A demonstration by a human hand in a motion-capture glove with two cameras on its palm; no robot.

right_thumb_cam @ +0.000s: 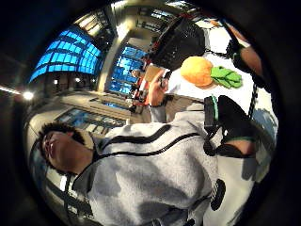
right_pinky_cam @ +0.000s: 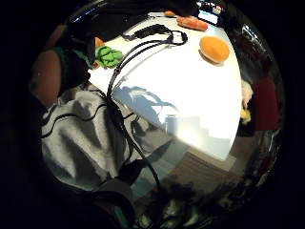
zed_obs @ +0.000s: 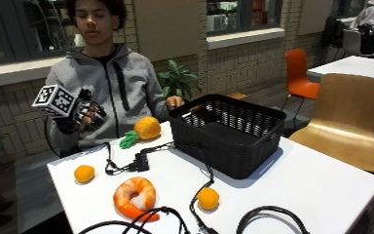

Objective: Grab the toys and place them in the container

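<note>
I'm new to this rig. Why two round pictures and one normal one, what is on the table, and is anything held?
No robot: a person works with a gloved right hand, raised beside the chest and holding nothing. The round pictures come from cameras on that palm; the normal one looks across the white table. On it stand a black basket, a pineapple toy, a shrimp toy and two small orange balls, among black cables. The bare hand rests behind the basket.
</note>
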